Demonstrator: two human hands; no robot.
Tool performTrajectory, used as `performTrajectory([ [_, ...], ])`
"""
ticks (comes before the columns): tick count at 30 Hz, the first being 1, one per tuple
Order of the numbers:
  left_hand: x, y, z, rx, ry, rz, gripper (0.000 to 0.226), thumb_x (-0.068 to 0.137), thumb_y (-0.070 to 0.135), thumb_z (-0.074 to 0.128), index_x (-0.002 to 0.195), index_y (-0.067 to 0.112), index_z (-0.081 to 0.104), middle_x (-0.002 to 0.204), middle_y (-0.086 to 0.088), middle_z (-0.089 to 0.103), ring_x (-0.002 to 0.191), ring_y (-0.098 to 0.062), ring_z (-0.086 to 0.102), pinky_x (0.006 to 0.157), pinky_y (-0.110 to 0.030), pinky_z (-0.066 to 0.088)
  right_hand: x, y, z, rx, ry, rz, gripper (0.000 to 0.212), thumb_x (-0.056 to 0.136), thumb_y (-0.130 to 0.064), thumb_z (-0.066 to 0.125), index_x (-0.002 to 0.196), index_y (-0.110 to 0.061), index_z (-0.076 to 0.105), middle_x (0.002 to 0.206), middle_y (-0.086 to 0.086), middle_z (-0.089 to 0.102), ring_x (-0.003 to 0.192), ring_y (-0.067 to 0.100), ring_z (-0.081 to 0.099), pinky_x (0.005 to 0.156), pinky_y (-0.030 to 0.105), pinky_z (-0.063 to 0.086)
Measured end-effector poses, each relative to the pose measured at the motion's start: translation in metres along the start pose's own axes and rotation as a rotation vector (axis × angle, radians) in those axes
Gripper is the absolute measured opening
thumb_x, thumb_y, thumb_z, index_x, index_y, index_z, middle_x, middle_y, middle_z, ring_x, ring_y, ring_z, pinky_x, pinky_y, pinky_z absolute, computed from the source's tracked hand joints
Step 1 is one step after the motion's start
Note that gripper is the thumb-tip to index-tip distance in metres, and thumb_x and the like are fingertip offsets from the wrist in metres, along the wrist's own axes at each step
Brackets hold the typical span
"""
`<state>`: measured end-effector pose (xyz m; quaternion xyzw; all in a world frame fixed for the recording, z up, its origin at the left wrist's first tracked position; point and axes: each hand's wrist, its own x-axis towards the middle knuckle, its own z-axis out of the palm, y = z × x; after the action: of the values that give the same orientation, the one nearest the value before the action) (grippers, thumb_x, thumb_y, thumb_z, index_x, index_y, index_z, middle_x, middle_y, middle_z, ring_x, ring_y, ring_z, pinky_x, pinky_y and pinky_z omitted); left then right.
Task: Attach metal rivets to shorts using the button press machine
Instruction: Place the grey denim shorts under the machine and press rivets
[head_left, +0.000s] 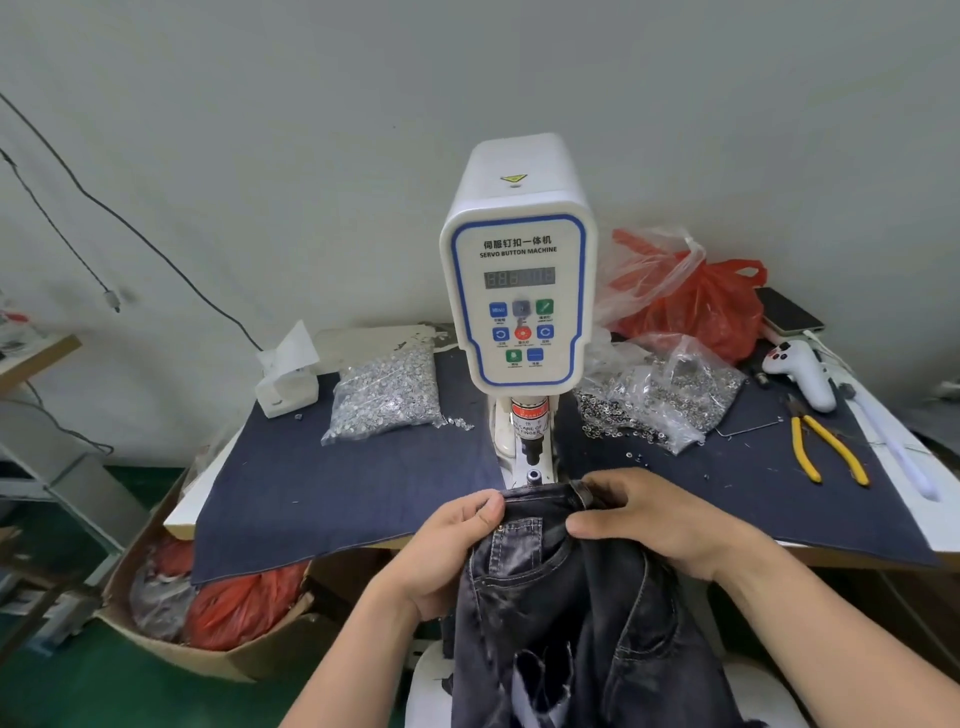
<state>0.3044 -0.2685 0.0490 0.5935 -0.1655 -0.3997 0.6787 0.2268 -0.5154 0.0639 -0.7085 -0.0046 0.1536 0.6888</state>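
- The white button press machine (519, 291) stands in the middle of the tabletop (914, 525). A dark blue cloth (337, 488) covers most of the tabletop around the machine.
- The dark denim shorts (571, 597) are right in front of the machine. Their top edge sits at the foot of the machine, and the rest hangs down off the tabletop edge.
- The left hand (441, 551) holds the shorts at the top edge, with the thumb on top of the cloth and the fingers curled under it.
- The right hand (649, 519) pinches the top edge of the shorts too, with its fingers bent over the waistband.
- A small metal rivet (501, 526) already shows on the shorts, near the left thumb.
- To the left of the machine lies a clear bag (384, 395) full of small silver metal bits.
- To the right of the machine lies another clear bag (670, 395). It holds small silver rings, and some have spilled out onto the cloth.
- Behind that bag sits a red plastic bag (696, 306). I cannot tell what is in it.
- Farther right of the machine lie yellow pliers (826, 447) and a white tool (800, 371).
- A small white box (285, 387) sits left of the machine, past the first bag.
- On the floor, down and left of the machine, a cardboard box (208, 660) holds more red plastic.
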Motion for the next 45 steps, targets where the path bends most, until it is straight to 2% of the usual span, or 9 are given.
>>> performTrajectory([
  [6, 0.003, -0.014, -0.002, 0.114, -0.017, -0.068, 0.043, 0.098, 0.043, 0.072, 0.113, 0.003, 0.073, 0.122, -0.02, 0.073, 0.11, -0.032, 0.067, 0.103, -0.044, 0.053, 0.005, 0.011, -0.001, 0.319, 0.075, -0.017, 0.076, 0.072, -0.033, 0.091, 0.114, 0.018, 0.054, 0.111, 0.028, 0.066, 0.098, 0.033, 0.065, 0.09, 0.042, 0.056],
  [10, 0.003, -0.022, -0.007, 0.091, 0.113, -0.019, 0.038, 0.099, 0.038, 0.071, 0.119, 0.006, 0.07, 0.124, -0.025, 0.071, 0.11, -0.032, 0.069, 0.108, -0.049, 0.049, 0.009, 0.015, -0.001, 0.318, 0.073, 0.029, 0.048, 0.089, -0.038, 0.079, 0.108, 0.006, 0.073, 0.113, 0.03, 0.071, 0.096, 0.034, 0.071, 0.087, 0.039, 0.059],
  [14, 0.012, -0.027, 0.006, -0.021, 0.338, 0.058, 0.027, 0.109, 0.033, 0.055, 0.103, 0.01, 0.066, 0.111, -0.02, 0.075, 0.101, -0.028, 0.07, 0.094, -0.045, 0.055, 0.016, 0.01, -0.002, -0.12, 0.142, 0.086, 0.044, 0.091, -0.056, 0.066, 0.081, -0.014, 0.074, 0.091, 0.009, 0.078, 0.083, 0.013, 0.07, 0.082, 0.03, 0.054],
  [18, 0.023, -0.03, 0.017, 0.38, 0.65, 0.135, 0.037, 0.112, 0.039, 0.044, 0.084, 0.019, 0.059, 0.079, 0.016, 0.069, 0.076, -0.005, 0.06, 0.07, -0.018, 0.045, 0.022, 0.01, -0.01, -0.262, 0.23, 0.03, 0.045, 0.091, -0.057, 0.067, 0.083, -0.013, 0.072, 0.081, 0.0, 0.07, 0.077, 0.01, 0.063, 0.078, 0.033, 0.048],
  [23, 0.047, -0.01, 0.013, 0.727, 0.648, 0.171, 0.043, 0.11, 0.046, 0.043, 0.076, 0.021, 0.049, 0.071, 0.008, 0.059, 0.069, -0.009, 0.052, 0.062, -0.027, 0.037, 0.029, 0.011, -0.03, 0.062, 0.205, 0.078, 0.044, 0.088, -0.052, 0.074, 0.096, -0.008, 0.079, 0.104, 0.022, 0.076, 0.098, 0.036, 0.074, 0.088, 0.04, 0.059],
  [28, 0.066, -0.01, 0.004, 0.7, 0.632, 0.123, 0.05, 0.109, 0.051, 0.044, 0.071, 0.019, 0.035, 0.062, 0.009, 0.041, 0.062, -0.01, 0.036, 0.06, -0.034, 0.029, 0.041, 0.01, -0.04, -0.102, 0.143, 0.172, 0.04, 0.08, -0.054, 0.083, 0.064, -0.019, 0.07, 0.072, 0.006, 0.073, 0.062, 0.013, 0.066, 0.058, 0.022, 0.051],
  [33, 0.076, -0.009, -0.006, 0.774, 0.648, 0.154, 0.056, 0.107, 0.054, 0.047, 0.067, 0.019, 0.03, 0.052, 0.013, 0.041, 0.057, -0.007, 0.038, 0.054, -0.03, 0.025, 0.053, 0.016, -0.043, -0.084, 0.208, 0.141, 0.042, 0.073, -0.054, 0.079, 0.073, -0.014, 0.065, 0.081, 0.017, 0.073, 0.073, 0.023, 0.066, 0.073, 0.033, 0.048],
  [40, 0.078, -0.022, -0.018, 0.772, 0.652, 0.133, 0.059, 0.103, 0.062, 0.048, 0.067, 0.02, 0.026, 0.06, 0.005, 0.027, 0.055, -0.011, 0.03, 0.057, -0.035, 0.021, 0.056, 0.022, -0.038, -0.111, 0.193, 0.124, 0.074, 0.076, -0.06, 0.074, 0.093, 0.01, 0.06, 0.102, 0.031, 0.071, 0.084, 0.023, 0.066, 0.083, 0.037, 0.048],
  [45, 0.083, -0.022, -0.02, 0.682, 0.651, 0.114, 0.058, 0.103, 0.059, 0.053, 0.068, 0.019, 0.028, 0.062, 0.007, 0.029, 0.055, -0.009, 0.029, 0.058, -0.034, 0.024, 0.06, 0.024, -0.036, -0.124, 0.215, 0.136, 0.059, 0.075, -0.064, 0.072, 0.083, -0.005, 0.067, 0.085, 0.017, 0.072, 0.079, 0.02, 0.064, 0.079, 0.036, 0.047],
])
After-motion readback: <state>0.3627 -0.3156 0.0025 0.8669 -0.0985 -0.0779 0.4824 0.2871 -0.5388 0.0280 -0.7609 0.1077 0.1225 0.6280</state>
